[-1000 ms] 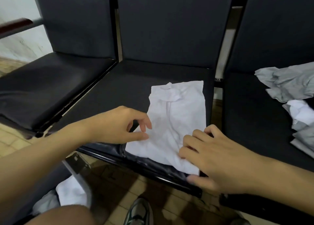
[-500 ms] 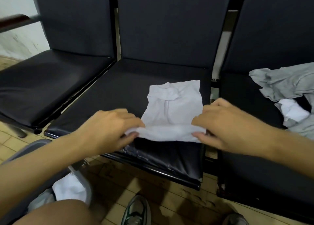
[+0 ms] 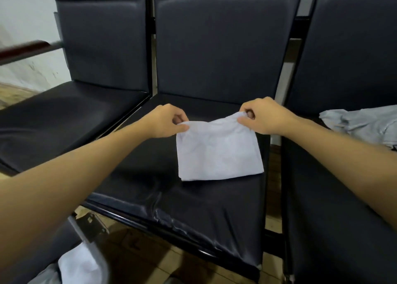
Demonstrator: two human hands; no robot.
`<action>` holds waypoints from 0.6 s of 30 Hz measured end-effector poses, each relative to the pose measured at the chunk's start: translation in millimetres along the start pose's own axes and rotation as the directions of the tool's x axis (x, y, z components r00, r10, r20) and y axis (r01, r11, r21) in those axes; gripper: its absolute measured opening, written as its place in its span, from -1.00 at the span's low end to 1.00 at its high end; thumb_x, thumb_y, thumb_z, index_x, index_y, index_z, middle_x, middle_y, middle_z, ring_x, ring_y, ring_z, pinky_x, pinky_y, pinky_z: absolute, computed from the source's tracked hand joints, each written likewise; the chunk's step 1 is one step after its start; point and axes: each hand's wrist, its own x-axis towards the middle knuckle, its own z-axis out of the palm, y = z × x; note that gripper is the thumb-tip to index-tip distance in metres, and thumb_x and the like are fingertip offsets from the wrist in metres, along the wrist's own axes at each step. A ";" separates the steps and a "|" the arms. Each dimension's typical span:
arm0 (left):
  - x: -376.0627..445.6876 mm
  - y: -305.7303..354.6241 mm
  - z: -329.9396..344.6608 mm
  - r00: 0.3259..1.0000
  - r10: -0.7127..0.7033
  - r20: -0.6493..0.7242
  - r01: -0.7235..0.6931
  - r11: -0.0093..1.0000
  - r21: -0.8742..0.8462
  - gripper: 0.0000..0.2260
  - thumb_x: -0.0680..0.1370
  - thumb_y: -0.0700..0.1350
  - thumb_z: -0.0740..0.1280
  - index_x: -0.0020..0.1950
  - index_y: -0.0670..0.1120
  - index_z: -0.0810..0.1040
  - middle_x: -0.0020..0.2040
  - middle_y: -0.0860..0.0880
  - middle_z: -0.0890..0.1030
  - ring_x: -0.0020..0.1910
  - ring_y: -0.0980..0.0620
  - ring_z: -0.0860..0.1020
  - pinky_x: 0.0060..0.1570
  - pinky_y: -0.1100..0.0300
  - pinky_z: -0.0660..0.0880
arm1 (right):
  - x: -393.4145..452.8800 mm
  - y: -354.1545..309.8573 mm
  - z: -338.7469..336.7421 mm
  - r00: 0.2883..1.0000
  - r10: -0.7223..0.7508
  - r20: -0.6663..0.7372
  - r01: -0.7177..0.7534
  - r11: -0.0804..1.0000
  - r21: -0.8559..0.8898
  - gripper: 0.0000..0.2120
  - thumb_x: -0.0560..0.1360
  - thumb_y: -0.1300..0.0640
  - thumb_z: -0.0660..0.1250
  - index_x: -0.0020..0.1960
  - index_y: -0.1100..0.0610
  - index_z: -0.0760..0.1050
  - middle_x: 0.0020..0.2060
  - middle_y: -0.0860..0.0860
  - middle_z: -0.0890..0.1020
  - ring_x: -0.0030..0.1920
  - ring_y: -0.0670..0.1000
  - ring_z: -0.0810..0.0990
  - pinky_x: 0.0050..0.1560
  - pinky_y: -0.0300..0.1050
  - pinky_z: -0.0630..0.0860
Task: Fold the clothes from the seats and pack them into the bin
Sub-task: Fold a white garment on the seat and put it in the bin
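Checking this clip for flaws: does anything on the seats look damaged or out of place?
Yes: the middle seat has torn, peeling upholstery along its front edge. The white garment lies folded square; nothing else stands out.

Counted: 3 black padded vinyl seats, e.g. the middle one; 1 folded white cloth garment; 1 crumpled grey garment; 2 bare hands, left and right.

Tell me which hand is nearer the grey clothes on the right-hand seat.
Right. The right hand pinches the white garment's far corner, just left of the grey clothes; the left hand pinches the other corner, farther off.
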 end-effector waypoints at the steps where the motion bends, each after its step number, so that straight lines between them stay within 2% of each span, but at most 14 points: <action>1: 4.0 -1.2 3.8 1.000 -0.030 -0.006 0.030 1.000 -0.007 -0.86 0.64 0.01 0.41 0.17 0.04 0.66 0.01 0.13 0.69 -0.08 0.24 0.59 0.08 0.15 0.55 | 6.8 0.1 4.4 0.999 0.030 -0.016 -0.030 0.999 -0.030 -0.90 0.67 0.01 0.31 0.06 0.01 0.56 -0.18 0.00 0.62 -0.21 0.03 0.61 -0.29 -0.14 0.44; 3: 6.2 -3.0 11.8 0.997 -0.072 0.003 0.072 0.997 0.019 -0.76 0.64 0.05 0.40 0.29 0.04 0.60 0.11 0.09 0.66 0.03 0.15 0.58 0.09 0.15 0.48 | 13.1 -1.2 14.2 0.996 0.068 -0.048 -0.073 0.992 -0.106 -0.89 0.67 0.03 0.27 0.12 0.01 0.56 -0.15 -0.03 0.63 -0.18 0.01 0.62 -0.28 -0.13 0.44; 5: 2.0 -5.5 22.3 0.991 -0.131 0.009 0.129 0.986 0.101 -0.66 0.63 0.14 0.38 0.36 0.06 0.53 0.16 0.07 0.64 0.12 0.03 0.60 0.12 0.08 0.52 | 8.6 -3.5 24.2 0.994 0.069 -0.090 -0.083 0.983 -0.166 -0.84 0.69 0.01 0.22 0.16 0.02 0.54 -0.10 -0.03 0.64 -0.15 0.02 0.61 -0.21 -0.10 0.44; 7: -7.1 -8.9 34.7 0.974 -0.223 0.036 0.212 0.959 0.186 -0.57 0.61 0.24 0.35 0.39 0.05 0.49 0.18 0.05 0.64 0.13 -0.03 0.62 0.16 -0.01 0.57 | -0.3 -3.7 32.9 0.992 0.085 -0.090 -0.105 0.962 -0.252 -0.73 0.69 -0.09 0.18 0.23 0.07 0.49 -0.01 0.02 0.63 -0.08 0.08 0.61 -0.14 -0.05 0.42; 9: -19.0 -11.5 47.3 0.966 -0.245 0.086 0.219 0.948 0.231 -0.51 0.59 0.30 0.33 0.40 0.04 0.46 0.13 0.07 0.62 0.08 -0.02 0.61 0.16 -0.04 0.59 | -10.1 -3.5 36.4 0.989 0.146 -0.025 -0.145 0.924 -0.355 -0.59 0.69 -0.20 0.15 0.28 0.12 0.44 0.03 0.05 0.60 -0.05 0.11 0.59 -0.14 -0.04 0.42; 12: -35.6 -13.2 65.3 0.993 -0.091 0.079 0.068 0.966 0.249 -0.49 0.61 0.28 0.29 0.49 0.08 0.35 -0.01 0.13 0.62 -0.01 0.01 0.58 0.04 -0.02 0.59 | -19.9 -0.8 40.4 0.986 0.165 0.000 -0.151 0.901 -0.406 -0.51 0.67 -0.29 0.13 0.23 0.12 0.45 -0.10 0.01 0.57 -0.16 0.05 0.56 -0.19 -0.05 0.41; 15: -47.9 -8.1 85.1 0.995 0.072 0.074 -0.084 0.980 0.178 -0.49 0.65 0.15 0.27 0.57 0.14 0.22 -0.23 0.11 0.51 -0.12 0.01 0.43 -0.09 0.03 0.47 | -27.2 -0.9 38.1 0.981 0.182 0.058 -0.152 0.926 -0.345 -0.48 0.63 -0.35 0.14 0.24 0.09 0.48 -0.14 -0.02 0.60 -0.18 0.02 0.59 -0.30 -0.07 0.39; 18: -50.4 -5.4 98.8 0.994 0.100 0.048 -0.104 0.991 0.084 -0.49 0.66 0.08 0.27 0.58 0.16 0.22 -0.25 0.13 0.46 -0.12 -0.04 0.43 -0.10 0.09 0.40 | -33.2 -8.1 35.4 0.968 0.196 0.155 -0.159 0.961 -0.225 -0.40 0.62 -0.32 0.22 0.47 0.06 0.33 -0.10 -0.01 0.58 -0.16 0.01 0.57 -0.28 -0.06 0.45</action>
